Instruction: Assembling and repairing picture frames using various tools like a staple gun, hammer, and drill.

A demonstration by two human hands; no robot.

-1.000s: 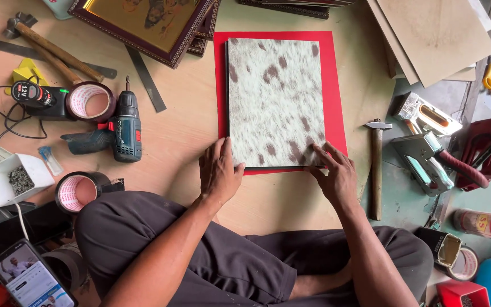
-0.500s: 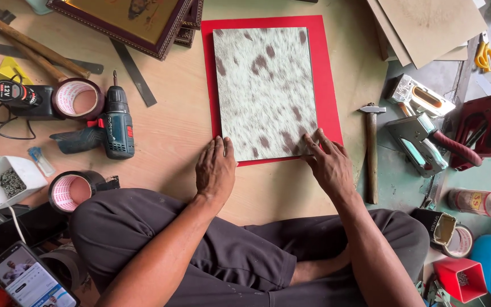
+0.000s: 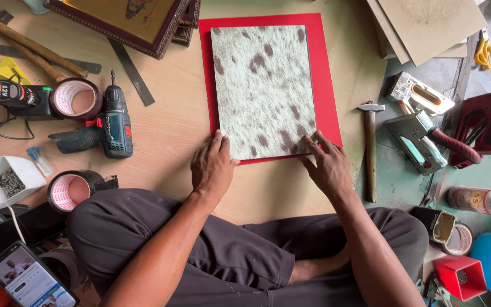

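Note:
A white panel with brown spots (image 3: pixel 262 88) lies on a larger red sheet (image 3: pixel 328 85) on a wooden board (image 3: pixel 166 119). My left hand (image 3: pixel 212 167) rests flat at the panel's near left corner, fingers on the red sheet's edge. My right hand (image 3: pixel 326 165) presses its fingertips on the panel's near right corner. Neither hand grips anything.
A cordless drill (image 3: pixel 115 122), tape rolls (image 3: pixel 75 98), a battery charger and wooden-handled tools lie left. A framed picture (image 3: pixel 120 20) is at top. A hammer (image 3: pixel 370 145), staple guns (image 3: pixel 427 133), scissors and boards sit right. A phone (image 3: pixel 29 281) is at bottom left.
The view has shifted slightly. Both hands stay at the panel's near corners, with only small adjustments of the fingers.

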